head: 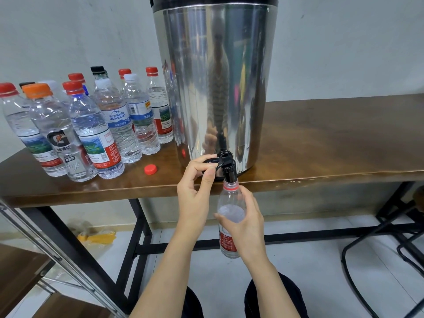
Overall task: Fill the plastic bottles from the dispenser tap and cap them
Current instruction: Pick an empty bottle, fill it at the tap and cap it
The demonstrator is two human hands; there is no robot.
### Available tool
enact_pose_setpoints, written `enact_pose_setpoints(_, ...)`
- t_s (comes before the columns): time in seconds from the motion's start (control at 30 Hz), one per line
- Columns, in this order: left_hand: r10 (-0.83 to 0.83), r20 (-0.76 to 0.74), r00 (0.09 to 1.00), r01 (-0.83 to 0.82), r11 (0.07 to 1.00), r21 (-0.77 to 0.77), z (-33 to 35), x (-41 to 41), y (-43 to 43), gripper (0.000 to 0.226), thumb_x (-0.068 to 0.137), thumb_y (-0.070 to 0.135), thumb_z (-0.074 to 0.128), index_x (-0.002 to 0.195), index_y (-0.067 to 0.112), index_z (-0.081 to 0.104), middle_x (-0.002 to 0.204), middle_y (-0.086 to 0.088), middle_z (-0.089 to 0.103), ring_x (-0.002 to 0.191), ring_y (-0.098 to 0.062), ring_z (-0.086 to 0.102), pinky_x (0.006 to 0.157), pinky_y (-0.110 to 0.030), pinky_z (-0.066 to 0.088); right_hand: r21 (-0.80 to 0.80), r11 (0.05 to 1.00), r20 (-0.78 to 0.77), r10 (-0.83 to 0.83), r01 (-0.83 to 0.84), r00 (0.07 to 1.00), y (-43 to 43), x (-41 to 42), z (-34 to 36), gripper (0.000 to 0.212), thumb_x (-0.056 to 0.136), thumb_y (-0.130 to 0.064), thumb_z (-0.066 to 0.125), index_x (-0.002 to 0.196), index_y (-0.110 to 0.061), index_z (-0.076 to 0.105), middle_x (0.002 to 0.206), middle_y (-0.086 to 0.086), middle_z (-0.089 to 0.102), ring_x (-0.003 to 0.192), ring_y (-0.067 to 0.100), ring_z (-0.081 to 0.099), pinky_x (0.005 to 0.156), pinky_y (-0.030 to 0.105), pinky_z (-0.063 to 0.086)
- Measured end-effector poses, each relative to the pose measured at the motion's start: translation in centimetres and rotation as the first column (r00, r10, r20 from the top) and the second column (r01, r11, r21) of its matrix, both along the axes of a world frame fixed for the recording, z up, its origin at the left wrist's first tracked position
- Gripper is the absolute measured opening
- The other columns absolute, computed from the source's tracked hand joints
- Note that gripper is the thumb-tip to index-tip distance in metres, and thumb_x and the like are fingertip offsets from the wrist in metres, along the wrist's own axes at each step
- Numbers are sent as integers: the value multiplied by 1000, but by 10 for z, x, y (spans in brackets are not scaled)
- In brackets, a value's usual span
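A big steel dispenser (215,76) stands on the brown table (332,143), its black tap (228,167) hanging over the front edge. My left hand (197,180) pinches the tap's black lever. My right hand (245,216) grips an uncapped clear bottle (229,203) with a red neck ring and red label, its mouth right under the spout. Water stands high inside the bottle. A loose red cap (150,169) lies on the table left of the tap.
Several capped bottles (91,125) with red, white, orange and black caps crowd the table's left side. Black table legs and a stool frame (378,249) stand below. A yellow bag (96,237) lies on the floor. My knees show at the bottom.
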State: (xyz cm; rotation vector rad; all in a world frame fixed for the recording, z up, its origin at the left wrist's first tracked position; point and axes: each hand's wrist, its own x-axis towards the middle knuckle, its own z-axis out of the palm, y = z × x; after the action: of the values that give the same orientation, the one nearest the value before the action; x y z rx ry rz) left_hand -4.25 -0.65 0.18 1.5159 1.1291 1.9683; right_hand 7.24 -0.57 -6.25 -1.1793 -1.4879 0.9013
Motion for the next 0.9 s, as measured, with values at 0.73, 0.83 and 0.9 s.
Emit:
enact_pose_setpoints(0.73,-10,18,1000,11,1000,-17,1,0,-1,11,96,18,58,95,22,68,119,-2,67,113,-14,61,95,-27,47,4,1000,-24,-1,1,1000,-3,-3,2,79,73,-22,85,120,-62,35,123,-40,41,116,-24,36,105,26,34)
enact_pose_setpoints(0.83,-12,21,1000,13,1000,-22,1,1,-1,10,96,19,58,94,23,68,119,-1,67,115,-14,61,95,-25,46,4,1000,-29,-4,4,1000,-4,-3,1,80,73,-22,85,120,-62,35,123,-41,41,115,-27,34,105,26,34)
enact_pose_setpoints(0.9,-15,25,1000,15,1000,-19,1,0,-1,10,95,22,59,93,25,68,119,0,67,115,-12,61,95,-23,46,4,1000,-23,-7,7,1000,-4,-3,1,80,73,-22,85,121,-62,35,123,-40,42,116,-25,35,106,26,35)
